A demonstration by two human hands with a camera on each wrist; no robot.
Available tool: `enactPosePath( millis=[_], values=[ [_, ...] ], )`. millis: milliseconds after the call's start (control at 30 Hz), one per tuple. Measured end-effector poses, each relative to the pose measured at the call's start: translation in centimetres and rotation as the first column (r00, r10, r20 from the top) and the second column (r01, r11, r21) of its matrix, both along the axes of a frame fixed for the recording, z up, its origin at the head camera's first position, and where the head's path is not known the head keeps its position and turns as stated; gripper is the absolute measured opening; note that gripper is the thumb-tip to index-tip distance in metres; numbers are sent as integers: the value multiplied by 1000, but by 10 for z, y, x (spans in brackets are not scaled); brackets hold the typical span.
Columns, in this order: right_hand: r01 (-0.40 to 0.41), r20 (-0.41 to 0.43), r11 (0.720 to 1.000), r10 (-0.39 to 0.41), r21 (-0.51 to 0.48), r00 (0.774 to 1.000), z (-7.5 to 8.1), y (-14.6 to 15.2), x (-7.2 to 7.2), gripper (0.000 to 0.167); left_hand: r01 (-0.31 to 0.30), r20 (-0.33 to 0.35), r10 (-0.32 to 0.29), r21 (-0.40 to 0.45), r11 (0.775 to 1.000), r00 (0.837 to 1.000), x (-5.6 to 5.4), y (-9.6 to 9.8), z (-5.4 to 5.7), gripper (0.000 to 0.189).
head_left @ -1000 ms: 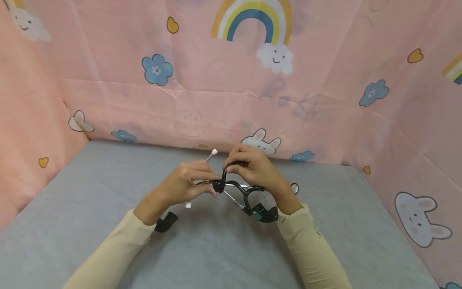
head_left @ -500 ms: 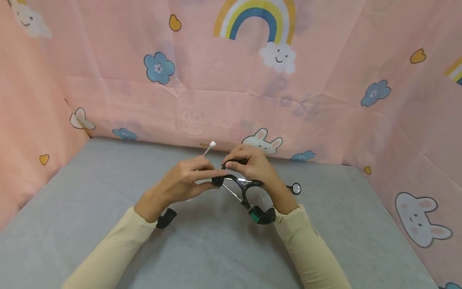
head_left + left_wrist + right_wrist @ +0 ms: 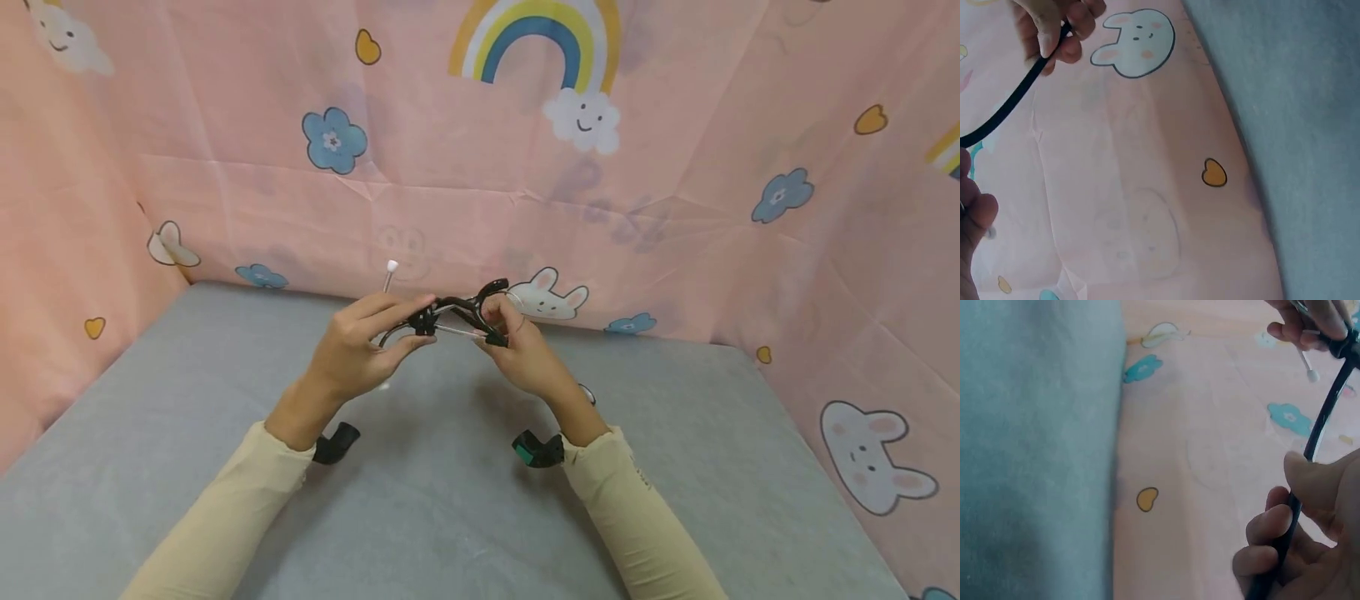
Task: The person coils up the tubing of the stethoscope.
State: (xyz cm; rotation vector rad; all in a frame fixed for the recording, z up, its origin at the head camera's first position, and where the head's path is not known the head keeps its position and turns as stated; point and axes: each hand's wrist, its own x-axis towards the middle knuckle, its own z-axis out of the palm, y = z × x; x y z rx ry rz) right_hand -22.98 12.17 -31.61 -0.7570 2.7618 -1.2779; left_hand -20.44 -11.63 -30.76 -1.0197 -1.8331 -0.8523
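Note:
A stethoscope with black tubing and metal ear tubes hangs above the table, held between both hands. My left hand (image 3: 356,350) grips its dark, wrapped middle (image 3: 425,320) between thumb and fingers. A white ear tip (image 3: 392,267) sticks up behind that hand. My right hand (image 3: 525,350) holds the tubing at the other side. In the right wrist view, fingers curl round the black tube (image 3: 1325,415), and an ear tip (image 3: 1312,375) hangs below the left hand. The tube (image 3: 1013,100) also spans both hands in the left wrist view. Behind the right wrist, the chest piece (image 3: 587,393) is mostly hidden.
The grey table (image 3: 450,517) spreads beneath both arms. A pink printed curtain (image 3: 450,200) stands behind it and at both sides. Black wrist devices (image 3: 336,443) sit at the sleeve cuffs.
Both hands have lifted the stethoscope up and toward the back. My right hand has moved from a raised tube loop beside the wrapped part to the tubing farther right.

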Motion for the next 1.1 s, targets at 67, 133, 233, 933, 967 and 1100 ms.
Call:
enactPosePath(
  millis=[67,133,233,933,967,1100],
  values=[
    [22,13,1000,-22,-10,1000,0,-2,2,21,-47,17,47,16,999,999,-2,-2,0,49],
    [48,23,999,-48,13,999,2,-4,5,20,-95,39,94,23,995,995,-3,-5,-1,47],
    [31,-8,998,-31,51,999,5,-7,11,18,-172,60,170,21,985,984,-4,-9,-1,44],
    [-121,-621,992,119,40,775,17,-19,31,13,-351,46,366,-195,916,930,-1,-1,-11,40],
    [-100,-636,995,87,16,767,17,-19,31,14,-331,43,348,-214,919,937,-1,0,-11,39],
    [-56,-658,996,-2,-67,753,19,-14,26,14,-256,25,273,-281,925,962,1,7,-12,36]
  ],
)
